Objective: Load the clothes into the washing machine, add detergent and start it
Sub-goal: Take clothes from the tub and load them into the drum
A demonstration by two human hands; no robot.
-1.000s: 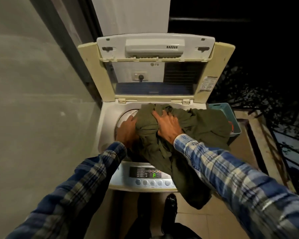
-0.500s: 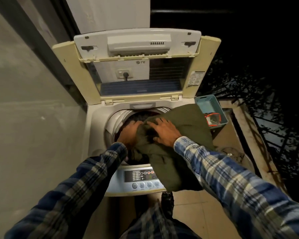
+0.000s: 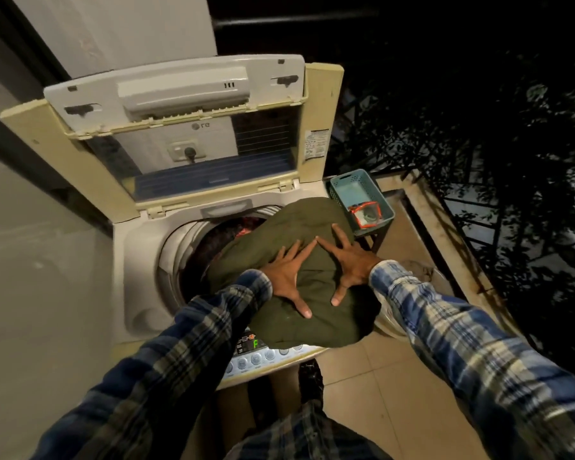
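Both arms in blue plaid sleeves reaching forward, left hand (image 3: pixel 284 277) and right hand (image 3: pixel 351 263) palms down, fingers splayed wide, index fingertips touching, thumbs pointing back toward the body

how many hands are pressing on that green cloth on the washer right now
2. The left hand lies spread on the near left of the olive green garment; the right hand lies spread on its right, index fingertips almost meeting. Neither grips it.
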